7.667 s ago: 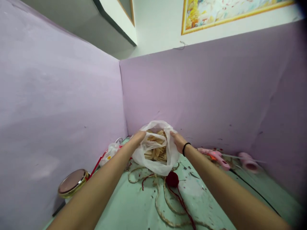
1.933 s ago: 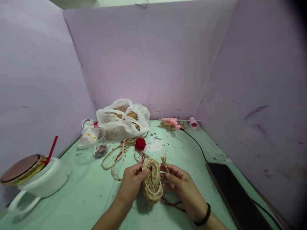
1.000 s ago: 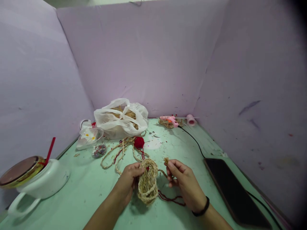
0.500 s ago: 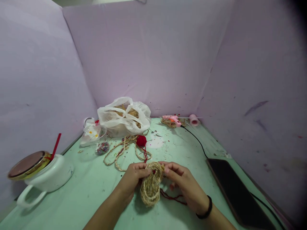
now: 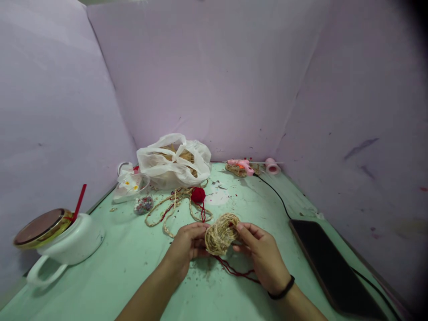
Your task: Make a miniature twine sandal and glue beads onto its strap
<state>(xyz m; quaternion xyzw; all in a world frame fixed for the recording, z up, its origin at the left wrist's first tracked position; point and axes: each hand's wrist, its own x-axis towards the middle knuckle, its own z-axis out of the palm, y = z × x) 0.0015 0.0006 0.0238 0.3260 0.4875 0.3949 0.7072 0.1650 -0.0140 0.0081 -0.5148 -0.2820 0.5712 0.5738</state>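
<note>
pinching the jute coil [image 5: 221,232] between fingertips of left hand [image 5: 187,245] and right hand [image 5: 259,250]; tipped up, bunched rounder than a moment ago, red thread [image 5: 234,270] trailing beneath.

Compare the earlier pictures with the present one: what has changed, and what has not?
The left hand and right hand left the plastic bag and took up the coiled rope piece. The right hand then drew its frayed end aside, brought it back, and the piece tipped up. The bag, red yarn ball, glue gun and mug stayed put.
</note>
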